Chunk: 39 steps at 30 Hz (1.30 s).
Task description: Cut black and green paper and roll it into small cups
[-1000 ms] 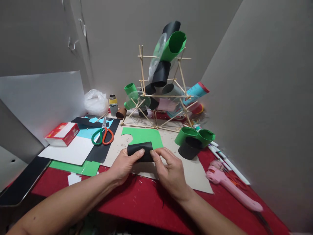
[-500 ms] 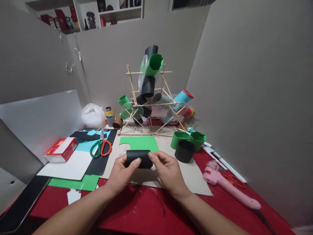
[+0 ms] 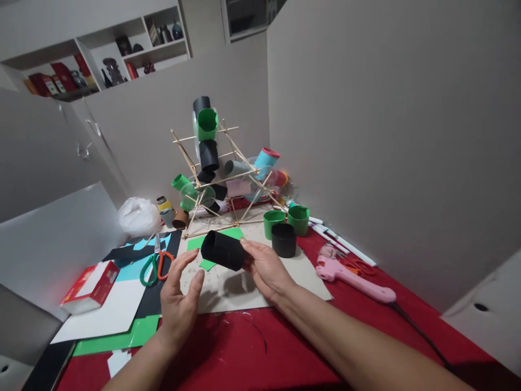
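Observation:
Between thumb and fingers at its right end, my right hand (image 3: 266, 269) grips a black paper tube (image 3: 223, 251), tilted above the work board. My left hand (image 3: 181, 296) is just left of the tube, fingers spread, touching nothing. Beneath the tube lies a grey-white board (image 3: 307, 274) with a green paper sheet (image 3: 235, 233). To the right stand a short black paper tube (image 3: 284, 241) and two green paper tubes (image 3: 299, 220), (image 3: 274, 224). Behind them is a wooden stick frame (image 3: 228, 182) carrying discs with green, black and blue tubes.
At left lie scissors (image 3: 157, 266), a red tissue box (image 3: 90, 286) and stacked paper sheets (image 3: 101, 320). A pink glue gun (image 3: 354, 282) with its cord rests at right on the red cloth (image 3: 228, 358). White sticks (image 3: 345, 241) lie by the right wall panel.
My left hand has let go of the black tube and moved left, fingers opening. The right hand keeps the tube, now tilted with its left end open to view. The camera view has turned right.

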Each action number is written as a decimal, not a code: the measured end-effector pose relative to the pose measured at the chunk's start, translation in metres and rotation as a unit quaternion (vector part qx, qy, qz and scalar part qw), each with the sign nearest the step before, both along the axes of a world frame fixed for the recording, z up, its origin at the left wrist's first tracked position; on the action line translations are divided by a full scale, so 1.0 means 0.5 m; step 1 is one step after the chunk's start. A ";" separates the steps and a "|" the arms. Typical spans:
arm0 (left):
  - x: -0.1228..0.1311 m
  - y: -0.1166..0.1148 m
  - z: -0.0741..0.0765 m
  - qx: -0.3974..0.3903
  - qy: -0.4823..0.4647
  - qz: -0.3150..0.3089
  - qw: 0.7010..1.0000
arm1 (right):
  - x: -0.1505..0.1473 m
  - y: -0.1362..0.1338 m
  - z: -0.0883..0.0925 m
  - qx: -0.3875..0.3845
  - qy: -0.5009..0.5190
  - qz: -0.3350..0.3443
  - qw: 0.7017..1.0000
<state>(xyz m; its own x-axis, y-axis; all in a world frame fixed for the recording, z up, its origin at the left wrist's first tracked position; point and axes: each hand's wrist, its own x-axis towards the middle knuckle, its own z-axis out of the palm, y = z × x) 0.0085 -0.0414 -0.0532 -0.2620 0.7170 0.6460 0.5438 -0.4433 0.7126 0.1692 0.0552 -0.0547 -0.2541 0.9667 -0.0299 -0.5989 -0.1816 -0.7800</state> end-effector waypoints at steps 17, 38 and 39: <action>-0.021 0.061 0.091 0.083 0.268 0.011 0.960 | 0.010 -0.002 0.013 -0.091 0.025 0.063 0.994; 0.082 0.369 0.063 -0.080 0.247 -0.158 0.953 | -0.011 -0.026 -0.001 0.124 -0.240 0.278 0.922; 0.082 0.372 0.062 -0.077 0.240 -0.164 0.954 | -0.011 -0.024 -0.002 0.125 -0.242 0.282 0.920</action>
